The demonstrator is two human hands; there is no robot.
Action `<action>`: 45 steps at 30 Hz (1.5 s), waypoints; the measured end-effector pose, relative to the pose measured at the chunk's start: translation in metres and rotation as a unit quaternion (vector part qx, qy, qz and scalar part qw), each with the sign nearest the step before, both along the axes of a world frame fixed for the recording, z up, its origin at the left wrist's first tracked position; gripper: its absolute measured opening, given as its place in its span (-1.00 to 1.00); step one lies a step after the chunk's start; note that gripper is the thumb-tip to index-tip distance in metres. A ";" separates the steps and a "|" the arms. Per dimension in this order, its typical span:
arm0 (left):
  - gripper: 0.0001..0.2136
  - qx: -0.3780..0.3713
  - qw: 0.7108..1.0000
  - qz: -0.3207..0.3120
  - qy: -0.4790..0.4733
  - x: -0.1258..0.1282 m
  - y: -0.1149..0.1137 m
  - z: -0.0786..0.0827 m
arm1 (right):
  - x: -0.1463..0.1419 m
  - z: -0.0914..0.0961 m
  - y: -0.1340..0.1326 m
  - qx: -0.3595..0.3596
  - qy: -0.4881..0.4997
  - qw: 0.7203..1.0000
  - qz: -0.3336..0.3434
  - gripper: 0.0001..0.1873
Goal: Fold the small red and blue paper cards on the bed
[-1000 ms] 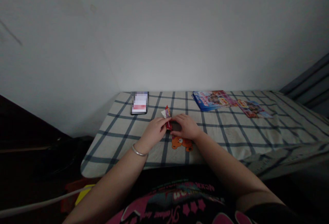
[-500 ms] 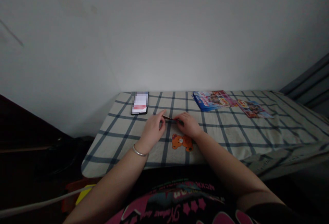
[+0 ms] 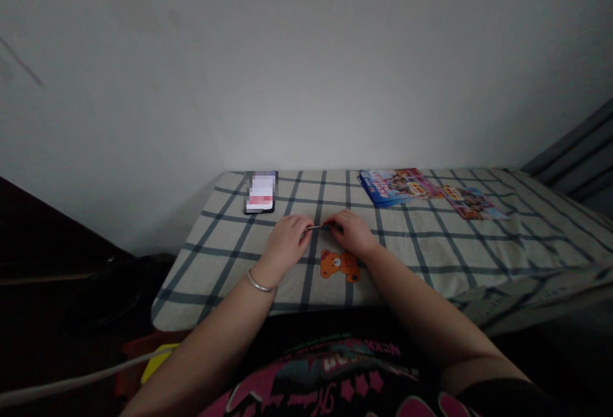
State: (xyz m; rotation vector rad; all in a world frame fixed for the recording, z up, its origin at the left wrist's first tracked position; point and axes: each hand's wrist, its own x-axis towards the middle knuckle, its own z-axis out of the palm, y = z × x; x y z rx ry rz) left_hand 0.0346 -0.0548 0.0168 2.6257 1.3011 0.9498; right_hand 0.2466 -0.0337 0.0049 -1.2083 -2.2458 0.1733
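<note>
My left hand point(image 3: 286, 246) and my right hand point(image 3: 351, 233) meet over a checked sheet point(image 3: 421, 251). Between their fingertips they pinch a small thin packet point(image 3: 318, 227), seen edge-on as a dark sliver, held level just above the cloth. A silver bangle point(image 3: 257, 282) circles my left wrist. An orange bear print point(image 3: 339, 265) lies on the sheet just below my right hand.
A black phone point(image 3: 260, 192) lies at the far left of the sheet by the wall. A blue picture booklet point(image 3: 395, 186) and a second colourful leaflet point(image 3: 472, 204) lie at the back right. The floor to the left is dark, with a yellow object point(image 3: 158, 359).
The red packet stood upright between my hands a second ago; it has been turned flat and now shows only its thin edge. Both hands stayed in place.
</note>
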 end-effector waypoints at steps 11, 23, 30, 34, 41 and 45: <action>-0.86 -0.037 0.998 0.033 -0.047 -0.001 -0.002 -0.002 | 0.001 -0.002 -0.001 0.056 0.097 0.994 -0.002 -0.78; -0.83 -0.061 0.996 0.002 -0.062 -0.001 0.002 -0.005 | 0.002 -0.002 -0.001 0.043 0.052 0.998 -0.013 -0.81; -0.81 -0.076 0.994 -0.026 -0.068 -0.001 0.001 -0.003 | 0.003 -0.004 0.001 0.032 0.050 0.998 0.009 -0.82; -0.82 -0.072 0.994 -0.040 -0.065 -0.001 0.002 -0.004 | 0.003 -0.003 0.002 0.027 0.048 0.998 0.014 -0.81; -0.82 -0.069 0.995 -0.062 -0.043 -0.001 0.003 -0.007 | 0.003 -0.004 0.002 0.036 0.031 0.999 0.014 -0.81; -0.77 -0.069 0.994 -0.073 -0.032 -0.001 0.003 -0.007 | 0.003 -0.004 0.002 0.041 0.025 0.999 0.016 -0.82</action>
